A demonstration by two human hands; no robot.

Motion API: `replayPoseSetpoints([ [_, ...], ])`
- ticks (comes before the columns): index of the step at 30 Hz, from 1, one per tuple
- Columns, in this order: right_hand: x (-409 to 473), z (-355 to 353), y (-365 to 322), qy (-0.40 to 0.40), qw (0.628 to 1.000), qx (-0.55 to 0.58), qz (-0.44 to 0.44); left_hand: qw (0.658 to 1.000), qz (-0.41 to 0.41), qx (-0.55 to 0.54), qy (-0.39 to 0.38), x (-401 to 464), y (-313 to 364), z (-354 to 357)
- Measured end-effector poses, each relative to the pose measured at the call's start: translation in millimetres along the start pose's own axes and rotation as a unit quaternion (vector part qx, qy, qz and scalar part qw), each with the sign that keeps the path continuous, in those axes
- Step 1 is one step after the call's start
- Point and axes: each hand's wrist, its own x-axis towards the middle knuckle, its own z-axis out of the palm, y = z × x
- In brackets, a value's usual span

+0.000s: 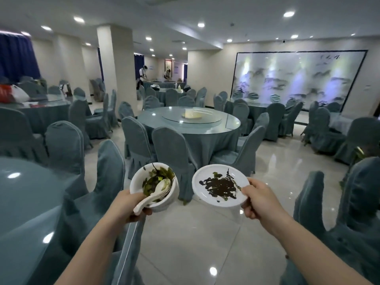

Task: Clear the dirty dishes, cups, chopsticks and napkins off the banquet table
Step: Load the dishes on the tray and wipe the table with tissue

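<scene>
Carrying step: left hand [131, 204] grips bowl [153, 187] with spoon [152, 195]; right hand [260, 200] pinches soiled plate [221, 187]. Next: locate drop-off, keep both level.

Dim, ceiling spotlights [289, 14], floor glare, fisheye edges

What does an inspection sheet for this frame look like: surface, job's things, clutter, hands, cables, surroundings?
Surface: round table ahead with a glass turntable; another table at the left edge.
Job's things: bowl with green scraps and a white spoon; plate smeared with dark residue.
Clutter: plastic bags on a far left table.
Hands: left hand grips the bowl and spoon handle; right hand pinches the plate rim.
Cables: nothing seen.
Surroundings: covered chairs, pillar, landscape mural, a person at a far table.
</scene>
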Motion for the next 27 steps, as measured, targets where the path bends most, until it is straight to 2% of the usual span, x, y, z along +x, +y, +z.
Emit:
replayPoseSetpoints([
  [7, 198, 14, -4, -0.064, 0.997, 0.007, -0.03, 0.998, 0.002, -0.025, 0.064, 137, 46, 49],
  [12, 354, 55, -10, -0.126, 0.992, 0.018, -0.025, 0.991, -0.009, -0.028, 0.128, 244, 74, 61],
  [18, 504, 137, -17, -0.178, 0.983, 0.035, -0.004, 0.981, -0.064, -0.003, 0.183, 369, 94, 28],
  [27, 710, 274, -51, -0.254, 0.967, -0.009, -0.032, 0.96, -0.069, -0.058, 0.263, 568, 138, -33],
])
